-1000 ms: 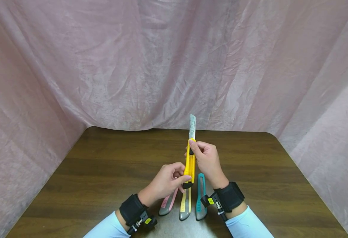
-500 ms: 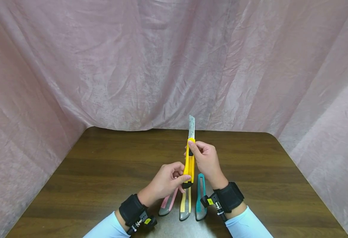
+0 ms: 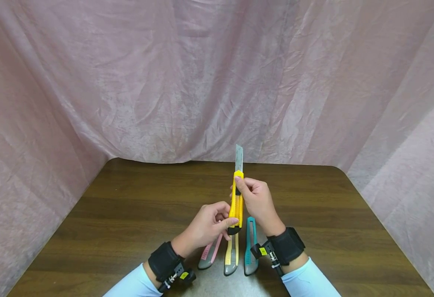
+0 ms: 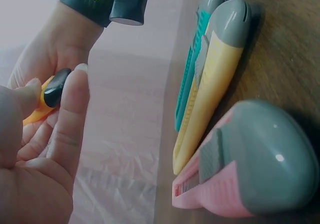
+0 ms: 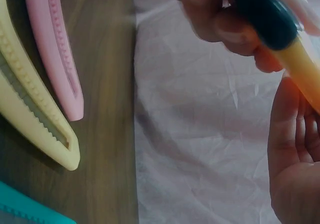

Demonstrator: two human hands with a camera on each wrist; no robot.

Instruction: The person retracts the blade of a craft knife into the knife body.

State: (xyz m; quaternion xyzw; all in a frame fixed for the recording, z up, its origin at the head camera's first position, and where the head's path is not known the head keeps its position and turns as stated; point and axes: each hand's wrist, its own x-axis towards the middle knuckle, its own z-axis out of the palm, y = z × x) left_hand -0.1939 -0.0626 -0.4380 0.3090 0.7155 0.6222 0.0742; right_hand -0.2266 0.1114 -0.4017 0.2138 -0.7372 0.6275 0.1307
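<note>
Raised above the table is a bright yellow utility knife [image 3: 235, 208], its blade [image 3: 239, 159] extended and pointing away. My left hand [image 3: 205, 223] pinches the black end of its handle between thumb and fingers. Near the blade end my right hand [image 3: 259, 202] grips the handle, thumb by the black slider. In the left wrist view the knife's black end cap [image 4: 57, 87] shows between the fingers. Below lie three grey-ended utility knives: a pink one [image 3: 210, 252], a pale yellow one [image 3: 231, 258] and a teal one [image 3: 251, 247].
The brown wooden table [image 3: 128, 206] has rounded far corners. Pinkish cloth [image 3: 202, 82] hangs behind it and along both sides. A black wrist strap [image 3: 286, 246] with a small camera is on each wrist.
The blade stands out of the yellow knife slightly less than a second ago, and the black slider sits a little lower. Both hands keep their hold nearly in place.
</note>
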